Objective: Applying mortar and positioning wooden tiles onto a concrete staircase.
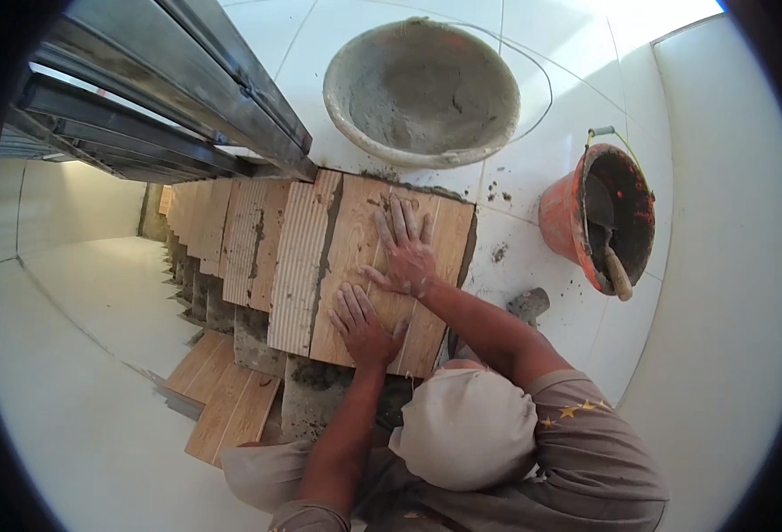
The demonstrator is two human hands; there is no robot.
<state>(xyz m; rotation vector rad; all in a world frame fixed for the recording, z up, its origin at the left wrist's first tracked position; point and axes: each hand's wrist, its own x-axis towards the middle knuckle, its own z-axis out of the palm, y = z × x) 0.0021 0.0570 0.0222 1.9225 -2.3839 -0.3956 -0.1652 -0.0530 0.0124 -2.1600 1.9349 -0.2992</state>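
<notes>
Both of my hands press flat on a wood-look tile (pixel 347 226) at the top of a stair flight, fingers spread. My right hand (pixel 406 257) lies near the tile's middle and far half. Closer to me, my left hand (pixel 364 328) rests on the nearer part of the same tile. Grey dust coats the fingers of both. A ribbed pale tile strip (pixel 301 275) runs along the tile's left side, with a dark mortar-smeared line between them. Grey mortar shows along the tile's right edge. Neither hand holds anything.
A wide basin of grey mortar (pixel 332 84) stands beyond the tile. Right of it is an orange bucket (pixel 561 217) holding a wooden-handled tool (pixel 618 273). Metal railing (pixel 187 80) rises at upper left; tiled steps descend left. Loose wood-look tiles (pixel 222 390) lie lower left. My knee (pixel 466 430) is close.
</notes>
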